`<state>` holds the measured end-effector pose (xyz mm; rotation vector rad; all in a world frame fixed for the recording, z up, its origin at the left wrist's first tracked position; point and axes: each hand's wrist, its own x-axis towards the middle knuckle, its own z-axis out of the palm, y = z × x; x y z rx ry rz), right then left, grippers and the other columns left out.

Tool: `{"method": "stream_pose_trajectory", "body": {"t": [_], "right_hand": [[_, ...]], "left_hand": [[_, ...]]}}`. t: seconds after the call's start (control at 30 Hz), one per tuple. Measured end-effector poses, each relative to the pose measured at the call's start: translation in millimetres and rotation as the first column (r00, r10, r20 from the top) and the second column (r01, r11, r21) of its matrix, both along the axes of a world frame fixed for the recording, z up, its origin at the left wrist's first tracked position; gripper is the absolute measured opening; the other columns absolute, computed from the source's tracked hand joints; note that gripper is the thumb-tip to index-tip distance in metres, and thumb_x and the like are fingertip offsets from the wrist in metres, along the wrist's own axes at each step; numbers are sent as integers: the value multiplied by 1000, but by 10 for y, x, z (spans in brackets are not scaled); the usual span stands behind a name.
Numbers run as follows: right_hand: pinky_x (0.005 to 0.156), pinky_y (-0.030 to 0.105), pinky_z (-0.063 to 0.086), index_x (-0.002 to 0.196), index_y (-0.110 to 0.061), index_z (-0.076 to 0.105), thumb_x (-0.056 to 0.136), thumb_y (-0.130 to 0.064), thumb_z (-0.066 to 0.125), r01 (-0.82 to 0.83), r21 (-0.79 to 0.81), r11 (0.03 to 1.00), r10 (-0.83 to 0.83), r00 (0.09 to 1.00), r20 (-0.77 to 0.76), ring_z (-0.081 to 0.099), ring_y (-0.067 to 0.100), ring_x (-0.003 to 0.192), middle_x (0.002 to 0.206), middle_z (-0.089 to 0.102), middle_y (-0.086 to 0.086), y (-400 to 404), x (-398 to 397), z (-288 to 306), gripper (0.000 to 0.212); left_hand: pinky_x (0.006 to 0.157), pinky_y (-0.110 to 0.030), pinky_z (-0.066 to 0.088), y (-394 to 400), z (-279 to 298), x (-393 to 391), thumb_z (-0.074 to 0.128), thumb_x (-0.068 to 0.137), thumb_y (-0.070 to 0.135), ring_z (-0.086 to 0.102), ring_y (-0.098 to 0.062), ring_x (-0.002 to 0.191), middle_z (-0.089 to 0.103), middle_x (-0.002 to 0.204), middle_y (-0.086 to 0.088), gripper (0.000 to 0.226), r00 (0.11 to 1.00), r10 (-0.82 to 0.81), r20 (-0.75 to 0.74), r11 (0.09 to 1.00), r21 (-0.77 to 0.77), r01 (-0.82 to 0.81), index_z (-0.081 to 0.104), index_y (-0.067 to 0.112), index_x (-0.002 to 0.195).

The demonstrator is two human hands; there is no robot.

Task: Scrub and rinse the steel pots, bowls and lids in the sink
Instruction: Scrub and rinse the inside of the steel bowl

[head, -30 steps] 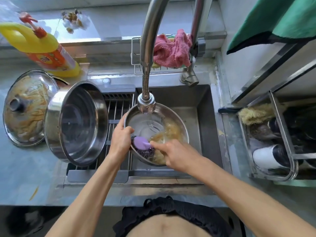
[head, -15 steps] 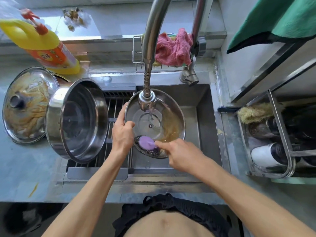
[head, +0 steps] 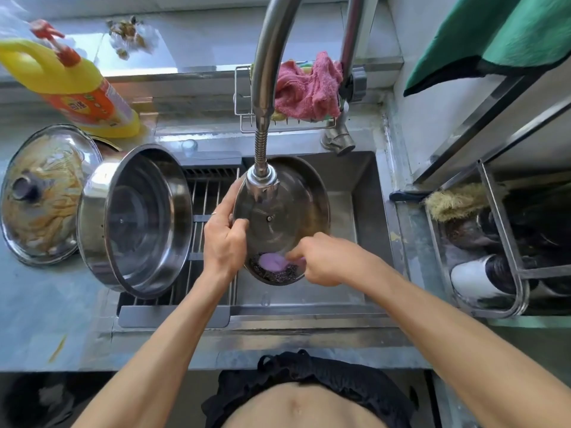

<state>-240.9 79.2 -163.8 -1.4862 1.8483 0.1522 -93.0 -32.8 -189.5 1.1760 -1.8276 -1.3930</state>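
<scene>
Here, the left hand [head: 224, 242] holds a round steel lid [head: 290, 211] by its rim at the 9 o'clock side, with the fingers behind and the thumb curled over the front. The lid is tilted up over the sink [head: 364, 193], right under the tap head [head: 262, 180]. Its inside faces us, and there is brown mess near its right edge.

The right hand [head: 321, 261] pinches a purple scrubber [head: 272, 261] with dark bristles. The scrubber presses on the lid at 6 o'clock.

At 9 o'clock from the lid, a big steel pot [head: 139, 220] lies on its side on the sink rack [head: 207, 217]. Its open mouth faces us. Farther out at 9 o'clock, a dirty lid [head: 40, 196] with brown streaks rests on the counter [head: 37, 319], touching the pot.

At 10 o'clock stands a yellow soap bottle [head: 77, 88] with a red cap. At 12 o'clock, a pink cloth [head: 309, 88] sits in a wire basket [head: 239, 97] behind the tap. At 3 o'clock, a metal rack [head: 494, 211] holds dark things, a straw-colored brush and a white cup [head: 475, 276]. A green cloth [head: 509, 35] hangs at 2 o'clock.
</scene>
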Motion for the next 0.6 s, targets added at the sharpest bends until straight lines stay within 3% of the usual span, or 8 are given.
{"method": "stream_pose_trajectory", "body": {"t": [0.07, 0.13, 0.2, 0.27, 0.33, 0.4, 0.5, 0.6], "right_hand": [[69, 35, 45, 130, -35, 60, 89, -11, 48, -17, -5, 1000, 17, 999, -38, 61, 30, 89, 115, 64, 6, -44, 43, -4, 49], [71, 34, 43, 126, -23, 62, 91, -13, 50, 13, 21, 1000, -8, 981, -195, 64, 32, 100, 116, 64, 8, -53, -17, -24, 38], [72, 33, 42, 121, -15, 62, 92, -12, 48, 65, 41, 997, -50, 957, -286, 64, 32, 105, 117, 64, 9, -40, -75, -56, 32], [74, 34, 47, 123, -19, 63, 91, -13, 49, 109, 38, 993, -101, 980, -172, 64, 32, 105, 120, 65, 9, -58, -34, -62, 35], [85, 37, 53, 127, -28, 64, 90, -11, 48, 184, 39, 982, -187, 977, 101, 63, 29, 106, 125, 65, 5, -109, 38, -38, 44], [90, 40, 54, 127, -33, 64, 89, -9, 47, 243, 23, 970, -242, 946, 214, 62, 27, 105, 126, 64, 1, -163, 89, -14, 49], [77, 35, 50, 125, -28, 63, 88, -10, 48, 171, 17, 985, -171, 985, -27, 63, 30, 100, 118, 64, 6, -194, 59, -15, 43], [75, 33, 43, 125, -23, 60, 94, -7, 43, 93, 55, 994, -75, 962, -264, 62, 32, 109, 122, 62, 9, -191, -30, -2, 40]], "left_hand": [[103, -9, 41, -42, -58, 12, 45, 84, -13, 50, 16, 123, 55, 132, 38, 77, 1000, -8, -2, 1000, -8, 7, 49, 28, 149], [99, -1, 35, -38, -90, 30, 45, 85, -14, 46, 24, 120, 50, 126, 48, 76, 1000, 26, -12, 1000, 2, -26, 48, 24, 150], [97, 2, 32, -7, -96, 14, 45, 85, -15, 44, 27, 119, 48, 133, 41, 75, 999, 46, -22, 999, 2, -46, 49, 25, 150], [98, 1, 32, 33, -89, 1, 45, 86, -14, 45, 25, 120, 48, 138, 32, 75, 997, 66, -51, 998, -20, -67, 49, 28, 148], [99, 0, 33, 47, -89, -28, 44, 88, -14, 45, 22, 123, 50, 132, 38, 73, 990, 105, -98, 994, -29, -109, 50, 29, 146], [98, -1, 34, 43, -123, -33, 43, 92, -13, 45, 24, 121, 50, 127, 41, 68, 976, 175, -127, 984, -8, -177, 46, 28, 146], [111, -11, 35, 13, -180, -5, 45, 96, -3, 42, 22, 126, 48, 134, 37, 62, 961, 256, -107, 966, 4, -257, 45, 25, 151], [111, -9, 32, 34, -198, -5, 47, 97, -3, 41, 21, 129, 49, 129, 48, 62, 985, 153, -84, 987, -28, -156, 47, 33, 148]]}}
